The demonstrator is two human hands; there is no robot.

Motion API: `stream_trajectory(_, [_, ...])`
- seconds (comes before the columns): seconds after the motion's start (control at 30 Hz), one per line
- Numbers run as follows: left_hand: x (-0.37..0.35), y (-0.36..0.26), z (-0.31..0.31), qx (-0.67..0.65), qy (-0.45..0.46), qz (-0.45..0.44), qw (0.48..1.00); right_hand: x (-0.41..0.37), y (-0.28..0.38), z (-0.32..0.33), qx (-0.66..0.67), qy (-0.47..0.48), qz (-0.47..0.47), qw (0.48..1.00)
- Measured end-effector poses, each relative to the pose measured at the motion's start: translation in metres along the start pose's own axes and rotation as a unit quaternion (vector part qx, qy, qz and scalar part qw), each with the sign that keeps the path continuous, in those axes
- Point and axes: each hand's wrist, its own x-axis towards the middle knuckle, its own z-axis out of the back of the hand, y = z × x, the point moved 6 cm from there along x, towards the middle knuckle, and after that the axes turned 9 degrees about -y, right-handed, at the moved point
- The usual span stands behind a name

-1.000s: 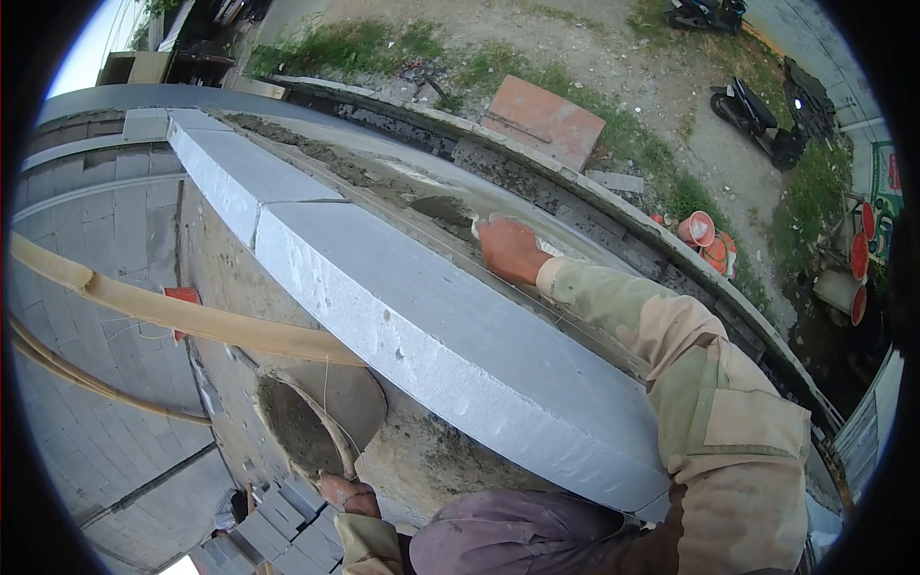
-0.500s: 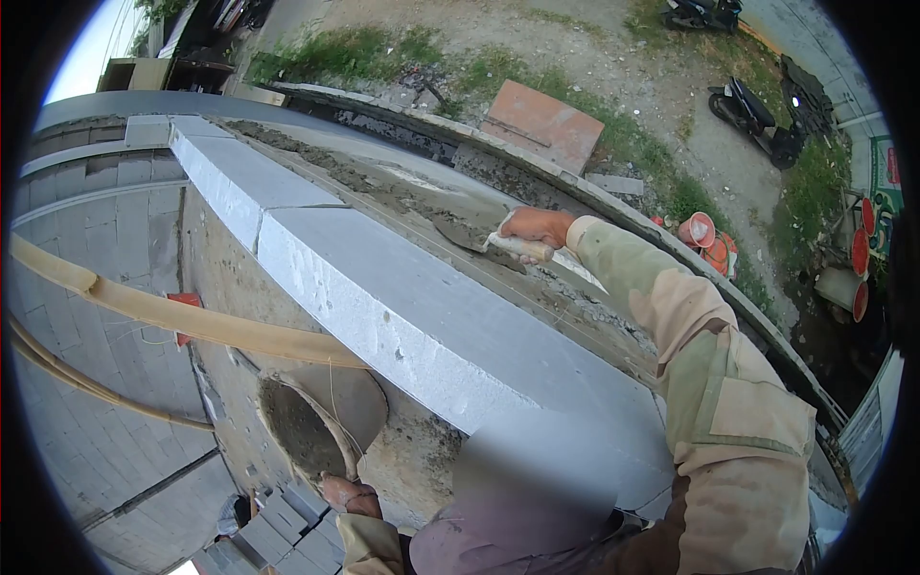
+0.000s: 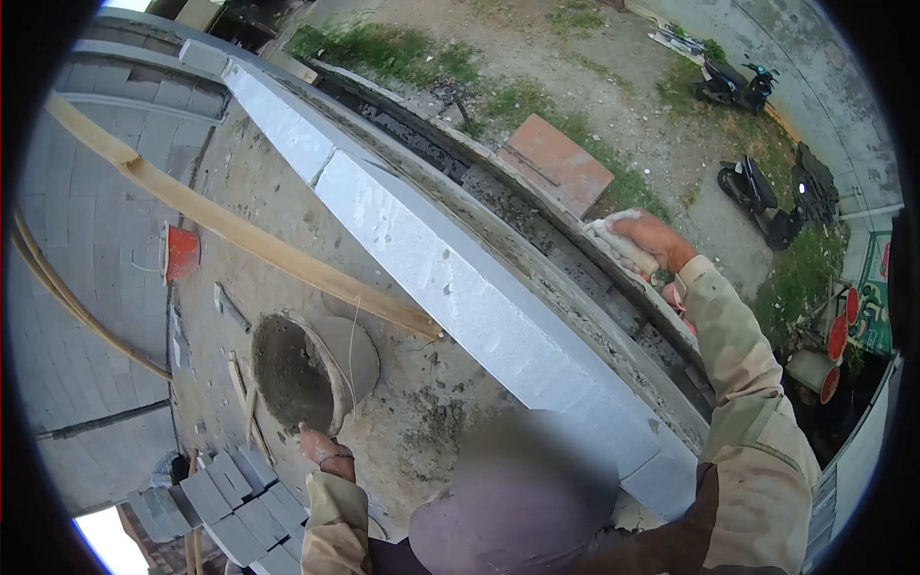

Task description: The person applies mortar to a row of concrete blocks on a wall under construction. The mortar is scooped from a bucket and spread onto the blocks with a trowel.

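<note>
Trowel (image 3: 613, 240) clenched in the right hand (image 3: 654, 240) hangs past the wall (image 3: 460, 287), so its load may fall outside, while the left hand (image 3: 321, 450), gripping the bucket (image 3: 331, 350) by its rim, could slip.

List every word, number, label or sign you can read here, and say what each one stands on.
No text can be read in this view.
Green board at the right edge: it carries marks, but they are too blurred to read.
Motorbikes: no plate is legible.
Trowel in the right hand, bucket gripped at its rim by the left hand, white blocks: no marking visible.
</note>
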Motion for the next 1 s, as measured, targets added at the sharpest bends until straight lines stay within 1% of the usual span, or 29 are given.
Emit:
stream_trajectory(0.03, [-0.013, 0.0, -0.004, -0.084, 0.05, 0.035, 0.995, -0.023, 0.011, 0.005, -0.018, -0.019, 0.037, 0.999])
stream_trajectory(0.07, [-0.018, -0.001, -0.005, -0.093, 0.047, 0.056, 0.993, -0.052, 0.024, 0.006, -0.023, -0.027, 0.051, 0.998])
stream_trajectory(0.1, [0.0, 0.02, -0.003, -0.105, 0.041, 0.055, 0.992, -0.078, 0.041, 0.005, -0.053, -0.026, 0.086, 0.995])
stream_trajectory(0.13, [-0.013, 0.011, -0.002, -0.094, 0.024, 0.069, 0.993, -0.108, 0.062, -0.005, -0.091, -0.03, 0.099, 0.99])
stream_trajectory(0.17, [-0.033, -0.004, 0.001, -0.095, 0.034, 0.079, 0.992, -0.141, 0.085, -0.021, -0.115, -0.059, 0.156, 0.979])
stream_trajectory(0.2, [-0.024, 0.007, 0.0, -0.076, 0.001, 0.059, 0.995, -0.172, 0.11, -0.044, -0.176, -0.02, 0.199, 0.964])
stream_trajectory(0.23, [-0.032, 0.007, 0.001, -0.122, 0.019, 0.054, 0.991, -0.203, 0.136, -0.073, -0.236, 0.024, 0.248, 0.939])
stream_trajectory(0.27, [-0.044, -0.004, 0.004, -0.077, 0.017, 0.037, 0.996, -0.22, 0.149, -0.099, -0.257, 0.032, 0.258, 0.931])
stream_trajectory(0.3, [-0.053, -0.007, 0.006, -0.079, 0.029, 0.012, 0.996, -0.248, 0.171, -0.133, -0.405, 0.024, 0.422, 0.811])
stream_trajectory(0.33, [-0.06, -0.01, 0.012, -0.093, 0.023, 0.028, 0.995, -0.282, 0.184, -0.176, -0.523, 0.015, 0.56, 0.642])
stream_trajectory(0.4, [-0.08, -0.031, 0.02, -0.056, 0.082, -0.06, 0.993, -0.331, 0.186, -0.292, -0.564, 0.076, 0.598, 0.565])
stream_trajectory(0.43, [-0.095, -0.043, 0.024, -0.042, 0.102, -0.082, 0.99, -0.331, 0.178, -0.339, -0.64, 0.092, 0.537, 0.542])
stream_trajectory(0.47, [-0.102, -0.049, 0.036, -0.037, 0.123, -0.099, 0.987, -0.32, 0.148, -0.398, -0.658, 0.077, 0.626, 0.413])
stream_trajectory(0.5, [-0.094, -0.043, 0.031, -0.132, 0.194, -0.143, 0.961, -0.309, 0.131, -0.429, -0.726, 0.052, 0.593, 0.345])
stream_trajectory(0.53, [-0.09, -0.042, 0.034, -0.138, 0.197, -0.141, 0.961, -0.292, 0.118, -0.448, -0.746, 0.069, 0.584, 0.313])
stream_trajectory(0.57, [-0.088, -0.044, 0.035, -0.137, 0.218, -0.158, 0.953, -0.271, 0.102, -0.461, -0.765, 0.088, 0.573, 0.283])
stream_trajectory(0.6, [-0.087, -0.045, 0.036, -0.136, 0.238, -0.176, 0.945, -0.252, 0.089, -0.468, -0.759, 0.085, 0.589, 0.264])
stream_trajectory(0.63, [-0.081, -0.042, 0.038, -0.139, 0.239, -0.177, 0.944, -0.236, 0.077, -0.475, -0.752, 0.082, 0.606, 0.246])
stream_trajectory(0.73, [-0.07, -0.035, 0.041, -0.167, 0.264, -0.175, 0.934, -0.219, 0.049, -0.487, -0.74, 0.085, 0.619, 0.248])
stream_trajectory(0.77, [-0.069, -0.033, 0.041, -0.202, 0.276, -0.152, 0.927, -0.215, 0.045, -0.488, -0.74, 0.084, 0.618, 0.251])
stream_trajectory(0.8, [-0.068, -0.033, 0.043, -0.233, 0.288, -0.128, 0.92, -0.212, 0.036, -0.488, -0.765, 0.119, 0.57, 0.275])
stream_trajectory(0.83, [-0.069, -0.033, 0.043, -0.228, 0.292, -0.128, 0.92, -0.21, 0.027, -0.486, -0.786, 0.154, 0.519, 0.299])
stream_trajectory(0.87, [-0.069, -0.034, 0.042, -0.211, 0.284, -0.127, 0.927, -0.213, 0.024, -0.488, -0.785, 0.153, 0.518, 0.304])
stream_trajectory(0.93, [-0.076, -0.043, 0.042, -0.194, 0.279, -0.127, 0.932, -0.212, 0.019, -0.484, -0.783, 0.182, 0.447, 0.393])
stream_trajectory(0.97, [-0.083, -0.048, 0.044, -0.204, 0.283, -0.117, 0.93, -0.204, 0.016, -0.483, -0.783, 0.179, 0.446, 0.396])
stream_trajectory(1.0, [-0.088, -0.052, 0.043, -0.216, 0.286, -0.109, 0.927, -0.196, 0.015, -0.486, -0.761, 0.187, 0.419, 0.459])
